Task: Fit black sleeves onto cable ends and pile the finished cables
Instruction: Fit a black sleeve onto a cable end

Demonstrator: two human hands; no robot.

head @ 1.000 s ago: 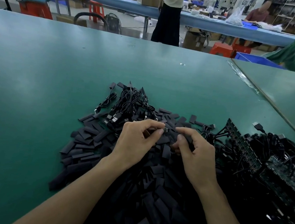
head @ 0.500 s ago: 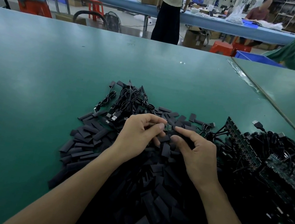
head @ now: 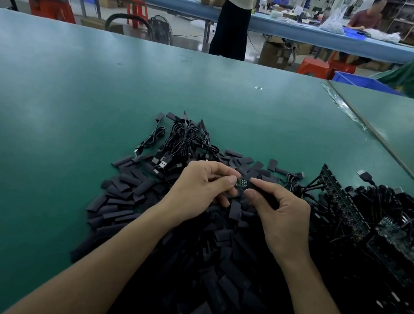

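My left hand (head: 201, 186) pinches a cable end with a small green circuit board (head: 242, 182) between thumb and fingers. My right hand (head: 278, 212) pinches a black sleeve (head: 255, 188) right against that board's tip. Both hands hover over a big heap of loose black sleeves (head: 188, 259) on the green table. A bundle of finished cables (head: 184, 141) with USB plugs lies just beyond my left hand. Unfinished cables joined to circuit board strips (head: 345, 207) are heaped at the right.
The green table (head: 76, 104) spreads out to the left and far side. A seam with tape (head: 349, 111) runs to a second table at the right. Behind, a person stands at a blue bench, and another sits at the far right.
Both hands have lifted slightly toward the far side. The sleeve in my right hand has come up against the board end in my left hand.
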